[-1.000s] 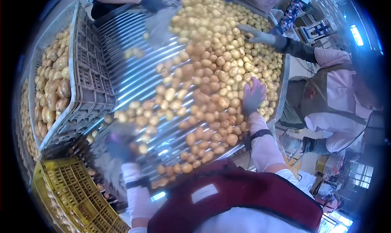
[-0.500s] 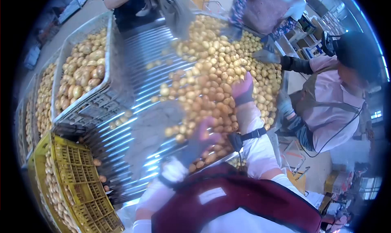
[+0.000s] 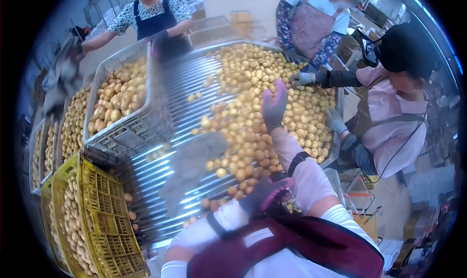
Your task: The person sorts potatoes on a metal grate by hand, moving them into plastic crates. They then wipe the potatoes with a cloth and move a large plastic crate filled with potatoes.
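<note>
Many round, yellow-brown potatoes (image 3: 253, 132) are heaped on a metal roller table (image 3: 182, 83). My right hand (image 3: 276, 105), in a grey and pink glove, is over the middle of the heap with thumb and fingers apart; I see nothing held. Close to my body, at the near edge of the heap, is my left hand (image 3: 265, 194) in a matching glove. Its thumb stands apart from its partly bent fingers, and no potato shows in it. A grey cloth-like piece (image 3: 194, 156) lies flat on the rollers left of the heap.
Left of the rollers stand a grey crate (image 3: 129, 115) full of potatoes and yellow crates (image 3: 104, 207). A co-worker's gloved hands (image 3: 304, 78) reach into the heap from the right. Another person (image 3: 311, 20) works at the far end. A person (image 3: 155, 15) stands behind the grey crate.
My right hand has shifted slightly left and away from me. My left hand has come right and closer to my body. The person at the back has swung a grey, blurred item left.
</note>
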Available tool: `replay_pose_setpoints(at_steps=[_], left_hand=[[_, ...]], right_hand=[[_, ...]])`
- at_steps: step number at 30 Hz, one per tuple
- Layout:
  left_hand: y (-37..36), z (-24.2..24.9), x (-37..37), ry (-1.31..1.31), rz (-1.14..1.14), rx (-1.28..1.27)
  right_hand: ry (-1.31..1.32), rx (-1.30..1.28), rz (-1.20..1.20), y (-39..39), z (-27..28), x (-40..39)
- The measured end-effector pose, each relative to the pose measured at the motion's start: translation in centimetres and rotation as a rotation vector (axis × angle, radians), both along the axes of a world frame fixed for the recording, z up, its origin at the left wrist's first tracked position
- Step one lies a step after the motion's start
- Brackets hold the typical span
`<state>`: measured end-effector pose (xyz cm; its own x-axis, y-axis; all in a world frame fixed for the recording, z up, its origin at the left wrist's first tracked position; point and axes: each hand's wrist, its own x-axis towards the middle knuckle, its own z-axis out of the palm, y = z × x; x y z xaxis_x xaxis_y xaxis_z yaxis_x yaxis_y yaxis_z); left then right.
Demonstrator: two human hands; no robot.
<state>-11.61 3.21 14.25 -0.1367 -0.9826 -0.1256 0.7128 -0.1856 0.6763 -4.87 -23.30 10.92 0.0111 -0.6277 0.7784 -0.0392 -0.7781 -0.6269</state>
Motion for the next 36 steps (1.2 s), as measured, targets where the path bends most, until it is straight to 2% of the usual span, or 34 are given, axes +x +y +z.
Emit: replay_pose_setpoints(at_steps=[1, 3, 5, 8, 10, 12, 14, 16, 18, 19, 21, 24, 26, 29, 31, 33, 35, 36], left_hand=[[0.9, 5.0, -0.3, -0.167, 0.051, 0.025], [0.7, 5.7, -1.6, -0.205, 0.058, 0.135], [-1.3, -0.7, -4.2, 0.058, -0.025, 0.308], [-1.8, -2.1, -4.3, 0.119, 0.002, 0.143], [-2.1, 2.9, -2.7, 0.06, 0.021, 0.323], [-2.8, 2.4, -1.6, 0.031, 0.156, 0.382], [-3.7, -4.0, -0.6, 0.025, 0.402, 0.328], [-4.4, -3.3, 1.3, -0.63, 0.526, 0.089], [-5.6, -1.2, 2.6, -1.118, 0.616, -0.178], [-5.7, 2.5, 2.5, -1.274, 0.657, -0.319], [-6.6, 4.3, 2.4, -1.451, 0.677, -0.455], [-7.6, 3.5, 2.4, -1.376, 0.596, -0.34], [-7.6, 3.8, 2.4, -1.217, 0.506, -0.2], [-7.6, 4.5, 3.2, -1.225, 0.371, -0.17], [-7.0, 6.4, 2.9, -1.159, 0.408, -0.171], [-7.5, 5.4, 2.8, -1.089, 0.313, -0.145], [-10.5, 0.2, 3.2, -1.065, 0.035, -0.1], [-10.5, -0.5, 2.1, -1.154, 0.186, -0.226]], right_hand=[[0.302, -0.137, -0.066, 0.1, 0.5, -1.3], [0.441, -0.261, -0.007, 0.3, 0.3, -1.9], [0.511, -0.36, 0.083, 0.8, 1.4, -2.5], [0.563, -0.404, 0.033, 0.8, 0.9, -2.7], [0.566, -0.399, 0.079, 1.1, 1.0, -2.4], [0.595, -0.395, 0.133, 1.2, 0.8, -2.0], [0.666, -0.375, 0.181, 1.2, -0.7, -1.6], [0.779, -0.338, 0.212, 1.6, -2.6, -1.4], [0.898, -0.307, 0.242, 2.2, -4.2, -0.8], [0.952, -0.299, 0.26, 2.5, -5.0, -0.4], [0.96, -0.348, 0.228, 2.9, -7.2, 0.3], [0.862, -0.433, 0.155, 3.5, -10.0, 0.3], [0.856, -0.4, 0.223, 4.3, -8.3, -0.6], [1.161, -0.123, 0.41, 3.7, -9.2, -0.2], [1.013, -0.248, 0.388, 3.7, -11.1, -0.5], [0.864, -0.37, 0.338, 4.1, -12.7, -1.0], [0.703, -0.493, 0.257, 4.4, -13.0, -0.8], [0.909, -0.376, 0.333, 4.6, -11.6, -0.6]])
